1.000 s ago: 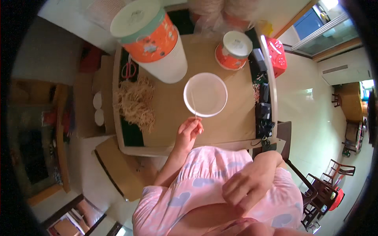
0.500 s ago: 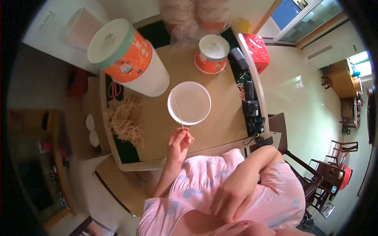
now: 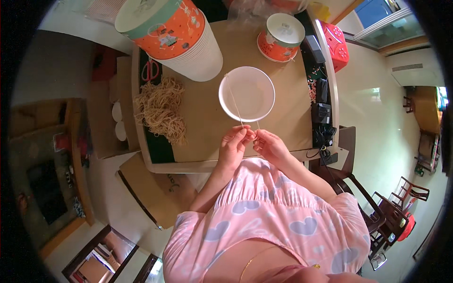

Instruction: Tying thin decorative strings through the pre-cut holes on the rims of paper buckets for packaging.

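At the table's front edge my left hand point(image 3: 233, 145) and my right hand point(image 3: 272, 145) meet, fingertips pinched close together. Between them they hold a thin beige string point(image 3: 234, 100). One stretch of it runs from the left fingers over the opening of a white paper bucket point(image 3: 262, 101) to its far left rim. A short piece also shows between the right fingers and the near rim. The fingertips hide how the ends meet. To the left lies a tangled pile of beige strings point(image 3: 162, 111).
A tall stack of orange, green and white buckets point(image 3: 188, 42) stands behind the pile, beside scissors point(image 3: 150, 70). Another lidded bucket point(image 3: 282, 40) sits at the back right. Black adapters and cables point(image 3: 321, 113) line the right edge, by a red plastic stool point(image 3: 334, 45).
My right hand has come up from my lap to join the left at the string. The view has shifted, so the table things appear higher and further right.
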The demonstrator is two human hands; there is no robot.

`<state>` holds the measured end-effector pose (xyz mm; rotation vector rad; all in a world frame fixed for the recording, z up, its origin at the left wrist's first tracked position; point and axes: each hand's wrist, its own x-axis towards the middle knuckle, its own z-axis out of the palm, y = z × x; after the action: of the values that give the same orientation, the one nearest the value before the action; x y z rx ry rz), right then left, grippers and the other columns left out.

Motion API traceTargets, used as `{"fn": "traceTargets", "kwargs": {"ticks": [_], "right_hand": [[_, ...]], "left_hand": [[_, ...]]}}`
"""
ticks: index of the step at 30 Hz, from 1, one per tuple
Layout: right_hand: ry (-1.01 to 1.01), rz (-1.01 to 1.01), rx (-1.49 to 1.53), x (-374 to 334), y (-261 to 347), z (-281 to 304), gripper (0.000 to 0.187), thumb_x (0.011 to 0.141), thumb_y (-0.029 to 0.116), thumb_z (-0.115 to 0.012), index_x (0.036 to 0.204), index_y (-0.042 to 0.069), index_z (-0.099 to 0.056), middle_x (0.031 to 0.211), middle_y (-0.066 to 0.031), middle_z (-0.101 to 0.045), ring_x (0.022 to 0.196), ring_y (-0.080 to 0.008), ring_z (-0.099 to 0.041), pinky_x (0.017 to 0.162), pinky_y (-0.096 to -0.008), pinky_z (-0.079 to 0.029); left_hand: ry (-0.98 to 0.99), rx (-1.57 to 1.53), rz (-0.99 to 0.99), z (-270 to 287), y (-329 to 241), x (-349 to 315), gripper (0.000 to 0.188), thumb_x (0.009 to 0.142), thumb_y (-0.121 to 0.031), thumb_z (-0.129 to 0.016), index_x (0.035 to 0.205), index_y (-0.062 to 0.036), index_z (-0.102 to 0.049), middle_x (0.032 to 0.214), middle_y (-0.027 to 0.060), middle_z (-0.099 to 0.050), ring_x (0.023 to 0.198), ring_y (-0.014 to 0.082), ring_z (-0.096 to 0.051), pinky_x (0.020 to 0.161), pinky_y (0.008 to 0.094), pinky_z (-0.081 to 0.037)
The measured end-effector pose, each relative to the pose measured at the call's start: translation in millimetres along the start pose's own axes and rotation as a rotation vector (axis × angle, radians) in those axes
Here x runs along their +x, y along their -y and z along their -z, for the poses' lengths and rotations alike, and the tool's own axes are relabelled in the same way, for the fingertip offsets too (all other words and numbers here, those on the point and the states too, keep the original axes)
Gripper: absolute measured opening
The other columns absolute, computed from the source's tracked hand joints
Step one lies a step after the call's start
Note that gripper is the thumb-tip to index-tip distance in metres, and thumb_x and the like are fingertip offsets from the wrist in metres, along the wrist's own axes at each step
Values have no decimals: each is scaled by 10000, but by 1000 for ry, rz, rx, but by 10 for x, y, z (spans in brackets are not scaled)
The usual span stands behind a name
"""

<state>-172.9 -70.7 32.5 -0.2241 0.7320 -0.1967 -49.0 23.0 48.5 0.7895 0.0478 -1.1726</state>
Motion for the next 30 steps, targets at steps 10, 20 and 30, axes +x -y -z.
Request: {"fn": "traceTargets", "kwargs": {"ticks": [10,20,30], "right_hand": [[60,247,56,117,267,96,135,957,189,-486,928,70,-545,604,20,-441,523,-78,-407,507,-222,-357],[-154,888,-379,-305,498,-166,142,946,128,-517,941,5,-589,873,-53,-612,810,-114,-571,776,-238,-453],[-8,764,-759,-600,703,-797,123,917,66,-544,913,-25,-626,712,6,-511,639,-48,-446,556,-193,-342]], "left_hand": [[-178,685,-179,120,126,28,122,863,-32,-578,977,-18,-620,839,63,-612,766,144,-597,727,259,-486],[429,1759,-525,-178,-23,535,439,765,-30,-602,1175,-105,-462,993,126,-596,937,309,-586,795,406,-491],[-28,1270,-445,-125,-593,699,92,826,-77,-629,901,-24,-626,739,91,-647,632,171,-642,578,289,-486]]}}
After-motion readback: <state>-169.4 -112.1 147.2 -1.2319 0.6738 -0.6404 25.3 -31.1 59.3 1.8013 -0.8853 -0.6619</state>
